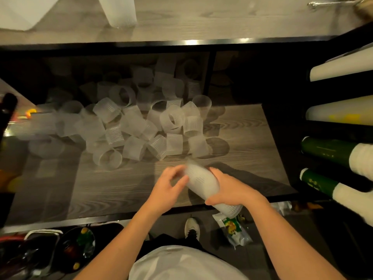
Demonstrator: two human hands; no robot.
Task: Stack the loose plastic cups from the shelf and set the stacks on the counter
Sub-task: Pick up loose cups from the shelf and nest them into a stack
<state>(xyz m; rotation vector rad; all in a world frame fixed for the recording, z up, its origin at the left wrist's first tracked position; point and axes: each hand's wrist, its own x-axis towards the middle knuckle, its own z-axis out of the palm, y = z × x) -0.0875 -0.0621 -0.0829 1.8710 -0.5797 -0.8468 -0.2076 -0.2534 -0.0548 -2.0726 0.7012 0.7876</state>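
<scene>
A: Item one, surfaces?

B: Grey wood-grain shelf (232,126) with a dark front edge, set under a pale wood-grain counter (201,23). Dim, dark cabinet interior behind.

A: Stock on the shelf?

B: One heap of loose plastic cups (129,124), translucent, ribbed, lying at all angles, left and centre of the shelf. One stack of cups (203,183) lying tilted over the shelf's front edge. On the counter, one finished stack (119,11), upper left.

A: Hands?

B: Right hand (228,188) wrapped round the stack's middle, gripping it. Left hand (169,184) at the stack's far end, fingers curled; blurred, so whether it grips anything I cannot tell.

A: Surroundings?

B: Sleeved cup rolls (339,152) racked at right, some green. Snack packet (234,229) on the floor by a white shoe (191,226).

A: Legible writing?

B: None; print on the green sleeves and packet too small.
</scene>
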